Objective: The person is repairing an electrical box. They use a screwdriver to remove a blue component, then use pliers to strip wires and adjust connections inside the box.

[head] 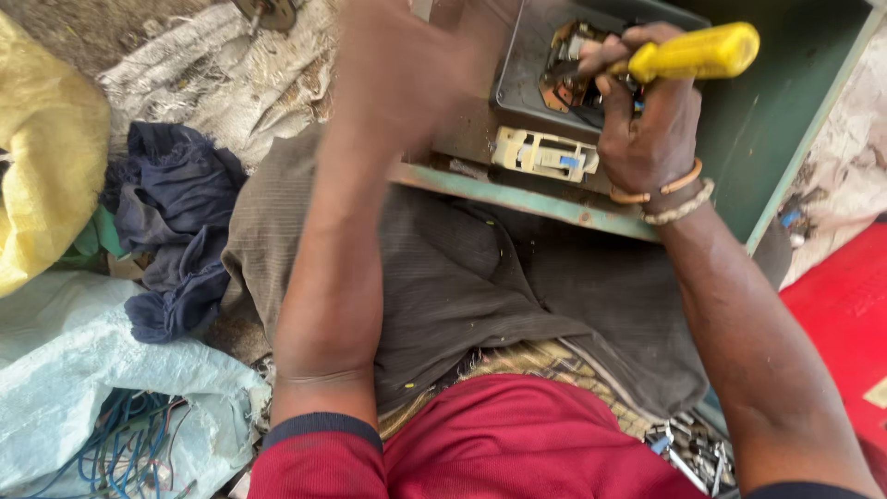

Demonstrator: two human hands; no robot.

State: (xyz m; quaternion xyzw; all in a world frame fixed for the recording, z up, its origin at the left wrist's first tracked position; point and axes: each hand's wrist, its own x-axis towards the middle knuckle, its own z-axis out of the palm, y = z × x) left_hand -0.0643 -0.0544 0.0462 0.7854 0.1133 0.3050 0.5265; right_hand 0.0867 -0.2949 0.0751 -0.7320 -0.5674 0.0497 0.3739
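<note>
My right hand [649, 120] grips a yellow-handled screwdriver [698, 53], its tip hidden among the copper and metal parts [565, 65] inside a grey tray [517, 88] of a green metal box [785, 102]. My left hand [397, 55] is blurred in motion over the box's left side; whether it holds anything I cannot tell. A cream plastic switch part [543, 153] lies on the box's near ledge. The box rests on my lap, over dark trousers [480, 277].
A dark blue cloth [176, 222] and a yellow sack [46, 157] lie at the left. A pale woven bag with blue wires [120, 444] is at lower left. Small metal pieces [693, 453] lie by my right elbow, red surface [841, 314] at right.
</note>
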